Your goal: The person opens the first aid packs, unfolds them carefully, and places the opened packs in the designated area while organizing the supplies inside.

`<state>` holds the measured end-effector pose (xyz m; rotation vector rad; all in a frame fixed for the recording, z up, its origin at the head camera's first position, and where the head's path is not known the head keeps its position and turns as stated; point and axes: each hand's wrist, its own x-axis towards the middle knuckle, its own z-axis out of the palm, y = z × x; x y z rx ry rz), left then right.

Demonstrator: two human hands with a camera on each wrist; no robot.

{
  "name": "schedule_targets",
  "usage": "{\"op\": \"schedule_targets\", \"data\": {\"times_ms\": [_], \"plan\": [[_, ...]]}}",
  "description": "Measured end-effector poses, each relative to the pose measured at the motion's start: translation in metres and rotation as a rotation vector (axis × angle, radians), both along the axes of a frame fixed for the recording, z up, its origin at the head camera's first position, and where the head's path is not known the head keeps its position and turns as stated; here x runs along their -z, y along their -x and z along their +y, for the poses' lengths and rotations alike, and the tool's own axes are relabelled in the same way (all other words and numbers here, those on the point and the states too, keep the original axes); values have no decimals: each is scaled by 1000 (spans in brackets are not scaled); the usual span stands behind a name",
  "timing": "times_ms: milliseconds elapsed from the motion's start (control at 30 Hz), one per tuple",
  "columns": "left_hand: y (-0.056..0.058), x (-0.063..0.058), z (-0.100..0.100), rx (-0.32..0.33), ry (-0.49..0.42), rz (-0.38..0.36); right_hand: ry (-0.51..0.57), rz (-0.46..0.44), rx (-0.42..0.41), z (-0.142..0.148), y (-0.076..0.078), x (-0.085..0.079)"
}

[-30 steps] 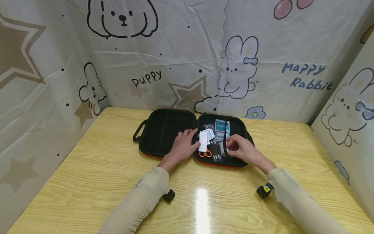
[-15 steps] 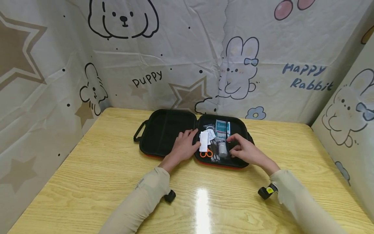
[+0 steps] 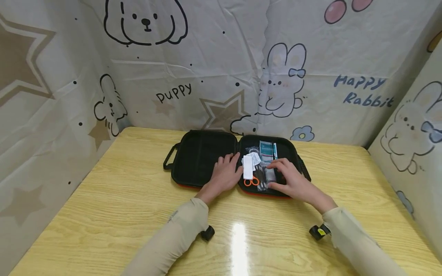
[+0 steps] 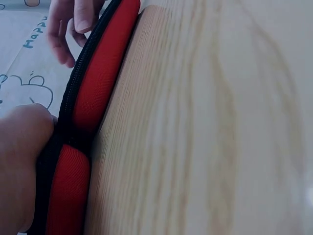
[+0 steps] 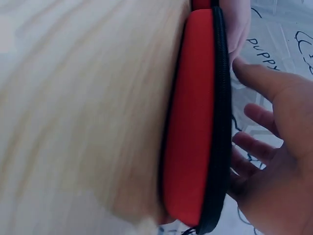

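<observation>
A zippered case [image 3: 208, 157], black inside and red outside, lies unfolded on the table. My left hand [image 3: 225, 177] rests on it near the hinge. Over the right half is my right hand [image 3: 293, 184], thumb and fingers spread apart beside a whitish wrapped roll [image 3: 270, 175]. Whether the fingertips touch the roll I cannot tell. Left of it are clear-wrapped swabs [image 3: 261, 180], orange-handled scissors [image 3: 251, 181] and white packets [image 3: 248, 167]. Teal packets [image 3: 266, 150] lie at the back under a dark strap. In the right wrist view, the red side [image 5: 193, 117] hides the contents.
A carry handle [image 3: 169, 157] sticks out at the case's left end. Behind the wooden table [image 3: 121, 199] hangs a printed cloth [image 3: 214, 76] with cartoon animals, and it also covers both sides.
My right hand has let go of the dark strap and its fingers have spread. The case, with its contents and my left hand, has shifted slightly to the right.
</observation>
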<state>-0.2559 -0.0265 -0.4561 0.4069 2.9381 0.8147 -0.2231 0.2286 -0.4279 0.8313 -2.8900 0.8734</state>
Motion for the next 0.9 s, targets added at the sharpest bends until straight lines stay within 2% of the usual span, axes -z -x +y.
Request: {"op": "schedule_targets", "data": {"times_ms": [200, 400, 600, 900], "plan": [[0, 0, 1, -4, 2, 5, 8, -13, 4, 7, -4, 7], [-1, -2, 0, -3, -23, -2, 33, -88, -36, 10, -4, 12], [-1, -5, 0, -18, -65, -19, 14, -166, -31, 4, -2, 13], [-1, -1, 2, 15, -51, -26, 8, -154, -25, 2, -2, 19]]}}
